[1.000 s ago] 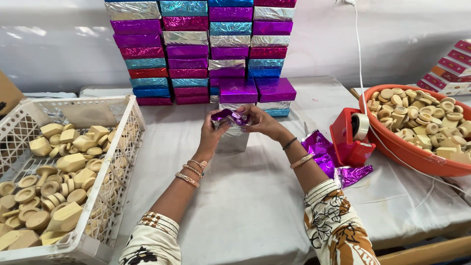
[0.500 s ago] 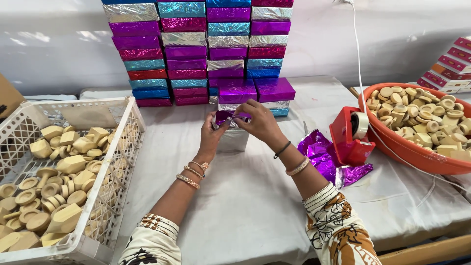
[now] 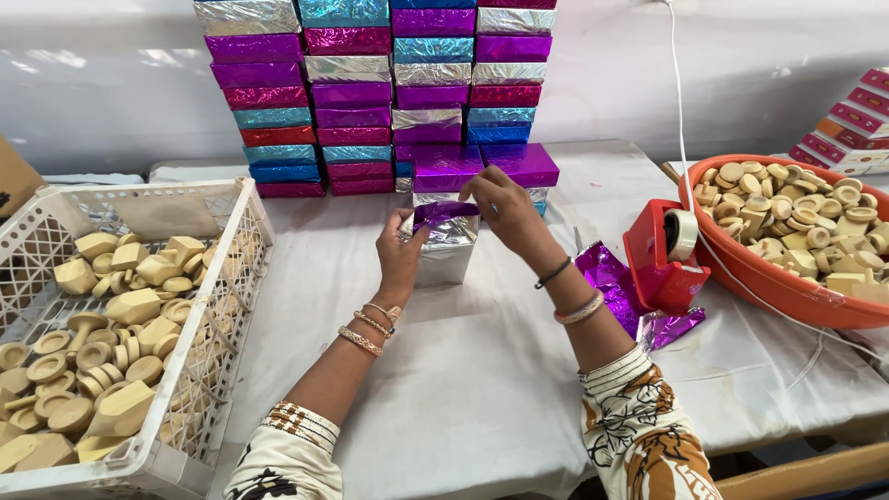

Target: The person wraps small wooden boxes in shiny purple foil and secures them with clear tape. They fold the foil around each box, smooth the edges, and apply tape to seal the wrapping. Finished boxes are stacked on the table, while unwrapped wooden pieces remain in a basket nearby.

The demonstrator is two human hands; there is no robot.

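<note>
Fingers point(image 3: 419, 233) of your left hand point(image 3: 400, 261) and right hand point(image 3: 500, 208) pinched shut on the purple foil point(image 3: 443, 213) atop the silver box point(image 3: 444, 255) on the bench point(image 3: 482, 370), and one hard tug could have torn it.

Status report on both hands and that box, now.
Left hand steadies the silver box. Right hand presses purple foil on top. Nothing in the way.

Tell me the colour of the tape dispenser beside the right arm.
The tape dispenser is red, holding a pale roll; the head view shows it.
</note>
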